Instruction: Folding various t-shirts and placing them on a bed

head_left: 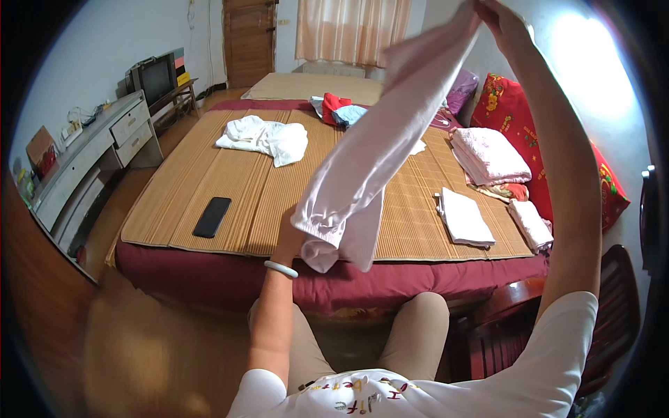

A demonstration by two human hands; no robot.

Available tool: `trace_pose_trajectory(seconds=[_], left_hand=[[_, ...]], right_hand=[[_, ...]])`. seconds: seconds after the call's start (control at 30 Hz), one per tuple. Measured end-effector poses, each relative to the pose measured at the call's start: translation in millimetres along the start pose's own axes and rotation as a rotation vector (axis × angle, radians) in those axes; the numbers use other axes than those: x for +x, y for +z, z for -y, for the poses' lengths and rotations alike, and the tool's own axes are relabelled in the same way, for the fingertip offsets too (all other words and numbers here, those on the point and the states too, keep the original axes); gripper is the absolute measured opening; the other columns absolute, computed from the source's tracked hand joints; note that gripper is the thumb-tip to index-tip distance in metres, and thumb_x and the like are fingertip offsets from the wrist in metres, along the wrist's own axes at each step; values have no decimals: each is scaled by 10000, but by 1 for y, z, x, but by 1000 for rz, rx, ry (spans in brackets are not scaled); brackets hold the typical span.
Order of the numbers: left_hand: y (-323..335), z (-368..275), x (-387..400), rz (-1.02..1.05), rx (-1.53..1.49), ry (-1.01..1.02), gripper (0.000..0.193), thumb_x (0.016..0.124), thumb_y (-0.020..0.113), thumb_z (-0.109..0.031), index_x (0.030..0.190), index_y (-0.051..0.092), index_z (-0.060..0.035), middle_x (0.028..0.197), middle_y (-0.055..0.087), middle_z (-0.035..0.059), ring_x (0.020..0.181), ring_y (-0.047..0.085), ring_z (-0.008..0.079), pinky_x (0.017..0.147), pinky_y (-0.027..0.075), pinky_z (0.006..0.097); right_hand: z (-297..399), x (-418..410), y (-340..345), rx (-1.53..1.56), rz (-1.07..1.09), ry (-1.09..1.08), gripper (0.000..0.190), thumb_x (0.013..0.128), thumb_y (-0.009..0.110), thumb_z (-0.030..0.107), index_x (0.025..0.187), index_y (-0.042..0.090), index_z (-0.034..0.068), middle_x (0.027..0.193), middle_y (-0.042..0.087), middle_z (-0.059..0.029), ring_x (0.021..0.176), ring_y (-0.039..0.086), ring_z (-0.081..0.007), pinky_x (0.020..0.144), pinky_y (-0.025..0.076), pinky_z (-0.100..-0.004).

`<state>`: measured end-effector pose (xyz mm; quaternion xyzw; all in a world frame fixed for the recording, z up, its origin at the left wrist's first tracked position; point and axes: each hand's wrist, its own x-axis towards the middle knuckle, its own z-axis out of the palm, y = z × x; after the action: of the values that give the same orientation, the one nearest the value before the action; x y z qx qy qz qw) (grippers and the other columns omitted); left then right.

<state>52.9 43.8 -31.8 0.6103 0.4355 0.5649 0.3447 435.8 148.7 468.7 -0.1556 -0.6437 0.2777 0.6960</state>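
Note:
A pale pink satiny garment with a gathered elastic edge stretches diagonally over the bed, from upper right to lower left. High at the top edge of the view, my right hand grips its upper end. My left hand is at the gathered lower end, above the near part of the bamboo mat; the cloth hides most of its fingers, so its grip does not show. Part of the garment hangs in folds beside my left wrist, which wears a pale bangle.
On the bamboo mat lie a black smartphone, a crumpled white garment, red and blue clothes and a folded white cloth. Folded pink bedding rests by a red pillow. A wooden chair stands right.

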Motion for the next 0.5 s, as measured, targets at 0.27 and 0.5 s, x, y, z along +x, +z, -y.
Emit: trace_pose_trajectory(seconds=[0.27,0.5], left_hand=[[-21,-5,6,-219,-427,-478,293,950,640,-311,972,673,-20,866,642,14,783,580,94,678,470,262],[-30,20,13,-223,-49,-235,376,889,708,-294,1094,659,18,990,672,93,963,625,168,832,496,296]], right_hand=[[-169,-115,-102,-903,-448,243,274,828,703,135,1083,724,37,1005,725,-58,890,658,-118,777,516,-244],[-268,-384,19,-754,438,435,207,888,629,69,1071,726,75,1075,723,-98,909,693,-186,828,540,-328]])
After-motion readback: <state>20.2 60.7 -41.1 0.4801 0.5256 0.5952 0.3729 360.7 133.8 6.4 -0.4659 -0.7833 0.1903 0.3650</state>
